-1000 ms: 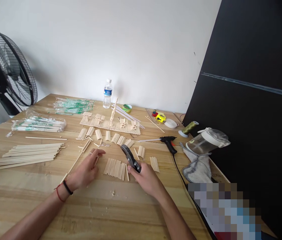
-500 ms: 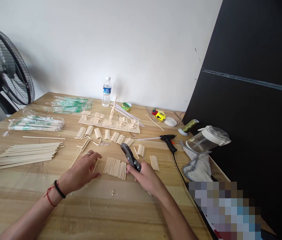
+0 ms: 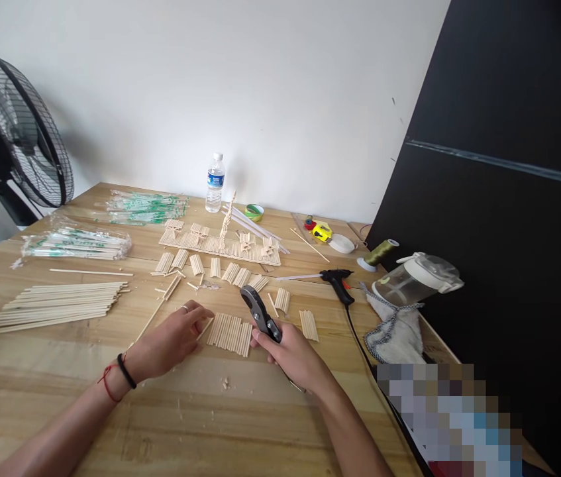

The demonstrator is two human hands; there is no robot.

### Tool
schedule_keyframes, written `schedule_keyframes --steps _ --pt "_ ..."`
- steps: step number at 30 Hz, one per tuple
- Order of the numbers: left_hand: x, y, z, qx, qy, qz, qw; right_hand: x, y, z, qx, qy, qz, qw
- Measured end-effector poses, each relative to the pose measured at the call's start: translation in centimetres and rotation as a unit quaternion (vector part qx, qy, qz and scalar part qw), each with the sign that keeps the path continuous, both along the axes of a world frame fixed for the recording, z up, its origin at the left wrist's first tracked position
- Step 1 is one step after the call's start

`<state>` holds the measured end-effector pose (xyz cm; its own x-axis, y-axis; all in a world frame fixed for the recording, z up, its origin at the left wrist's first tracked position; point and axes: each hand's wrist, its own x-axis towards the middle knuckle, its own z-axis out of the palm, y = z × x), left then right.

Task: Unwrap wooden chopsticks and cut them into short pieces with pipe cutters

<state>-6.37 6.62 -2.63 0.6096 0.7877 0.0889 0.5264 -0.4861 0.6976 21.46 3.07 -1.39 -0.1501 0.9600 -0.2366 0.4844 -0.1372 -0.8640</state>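
Beside the left end of a row of short wooden sticks [image 3: 229, 334], my left hand [image 3: 173, 339] pinches one short stick [image 3: 205, 328] between thumb and fingers. The sticks in the row lie flat, side by side. At the row's right end, my right hand [image 3: 293, 354] is closed around dark hand shears [image 3: 256, 310], their riveted head pointing up and away from me. Their lower handle is mostly hidden by the hand. Behind the hands, several small stick panels [image 3: 231, 272] lie before a stick-built model [image 3: 210, 248] with a tall, thin upright piece.
Long sticks [image 3: 56, 305] are piled at left, with bagged sticks [image 3: 76, 244] behind. A glue gun [image 3: 336, 283] and its cord lie at right, near a cloth [image 3: 395, 329], a clear jar [image 3: 409, 281] and a thread spool [image 3: 381, 254]. A water bottle [image 3: 214, 185] stands by the wall.
My left hand has moved right with the short stick, up to the left end of the row, and its fingers have drawn closer together. My right hand keeps the shears in nearly the same place.
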Motion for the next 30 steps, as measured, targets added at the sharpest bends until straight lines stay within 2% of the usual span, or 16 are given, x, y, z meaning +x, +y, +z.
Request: schedule_keyframes --steps 10,19,30 --pt "-0.64 0.05 -0.26 -0.038 -0.051 -0.030 0.997 0.10 -0.03 -0.01 -0.001 0.016 0.001 1.000" --pt "-0.45 0.12 -0.49 -0.047 -0.054 -0.017 0.997 0.08 -0.02 0.12 -0.002 0.016 0.004 1.000" --pt "0.06 0.08 0.02 -0.040 -0.044 0.000 0.998 -0.03 -0.04 0.42 -0.005 0.027 -0.002 1.000"
